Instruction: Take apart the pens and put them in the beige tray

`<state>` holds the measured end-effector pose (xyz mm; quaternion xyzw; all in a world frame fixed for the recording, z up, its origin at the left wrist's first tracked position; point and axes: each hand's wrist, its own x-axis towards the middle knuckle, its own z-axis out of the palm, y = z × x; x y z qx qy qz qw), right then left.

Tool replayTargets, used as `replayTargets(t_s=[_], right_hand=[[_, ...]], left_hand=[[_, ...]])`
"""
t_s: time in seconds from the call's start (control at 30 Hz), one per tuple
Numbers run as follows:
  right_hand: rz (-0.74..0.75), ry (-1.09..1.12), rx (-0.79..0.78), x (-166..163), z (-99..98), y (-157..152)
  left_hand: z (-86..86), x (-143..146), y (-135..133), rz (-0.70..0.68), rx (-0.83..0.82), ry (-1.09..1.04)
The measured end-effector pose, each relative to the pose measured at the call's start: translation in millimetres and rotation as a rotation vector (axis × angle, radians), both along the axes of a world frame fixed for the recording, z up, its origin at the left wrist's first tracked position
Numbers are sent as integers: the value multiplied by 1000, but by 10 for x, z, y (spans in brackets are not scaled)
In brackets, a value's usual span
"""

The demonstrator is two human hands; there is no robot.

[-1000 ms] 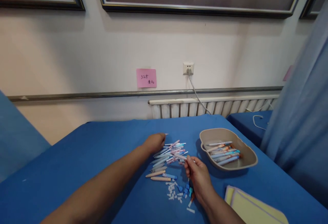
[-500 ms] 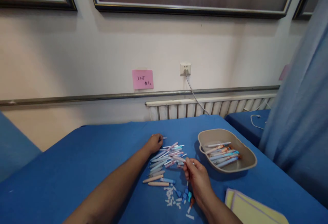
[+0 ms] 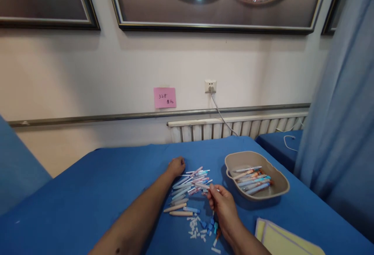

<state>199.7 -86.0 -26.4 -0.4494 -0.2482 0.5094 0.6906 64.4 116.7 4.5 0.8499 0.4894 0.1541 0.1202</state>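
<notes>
A heap of pastel pen parts (image 3: 189, 185) lies on the blue tablecloth (image 3: 87, 192). My left hand (image 3: 176, 166) rests closed at the heap's far left edge; what its fingers hold, if anything, is hidden. My right hand (image 3: 222, 204) pinches a thin white pen piece (image 3: 204, 186) just right of the heap. Small caps and white bits (image 3: 203, 229) lie scattered below my right hand. A beige tray (image 3: 280, 181) to the right holds several assembled pens (image 3: 253, 179).
Yellow sheets (image 3: 283, 241) lie at the table's near right corner. A blue curtain (image 3: 344, 122) hangs at the right. A radiator (image 3: 233, 128), a wall socket with cable (image 3: 210, 86) and a pink note (image 3: 164, 97) are behind the table.
The camera tilted up a little, showing more of the wall. My left hand curled tighter at the heap's edge. My right hand stayed on the white pen piece.
</notes>
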Motion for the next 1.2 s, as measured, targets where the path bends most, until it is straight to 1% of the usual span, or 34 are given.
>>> replayTargets(t_s=[0.13, 0.23, 0.33, 0.43, 0.53, 0.6, 0.67, 0.77, 0.87, 0.93, 1.07, 1.13, 1.2], right_hand=[[-14, 5, -13, 2, -7, 24], [-22, 13, -26, 8, 16, 22], [-20, 17, -32, 9, 25, 18], [-13, -4, -18, 13, 18, 14], [-19, -19, 1, 25, 36, 3], [-18, -19, 11, 31, 68, -10], [-2, -33, 9, 28, 99, -23], [35, -126, 6, -11, 104, -38], [102, -284, 32, -91, 57, -70], [169, -370, 53, -155, 30, -112], [266, -417, 68, -245, 51, -217], [274, -395, 68, -251, 82, -250], [240, -377, 61, -224, 100, -259]], left_hand=[[-44, 56, -56, -55, -51, -28], [-83, 46, -205, -80, -93, -90], [-101, 37, -362, -83, -133, -197], [-82, 69, -441, -35, -171, -340], [-28, 85, -487, 56, -218, -514], [9, 35, -574, 114, -250, -631], [27, -69, -741, 155, -282, -732], [5, -254, -1106, 192, -347, -843], [-51, -366, -1473, 189, -424, -900], [-83, -388, -1657, 158, -458, -915], [-108, -385, -1860, 17, -463, -822], [-106, -376, -1904, 2, -472, -818], [-102, -366, -1921, 13, -483, -842]])
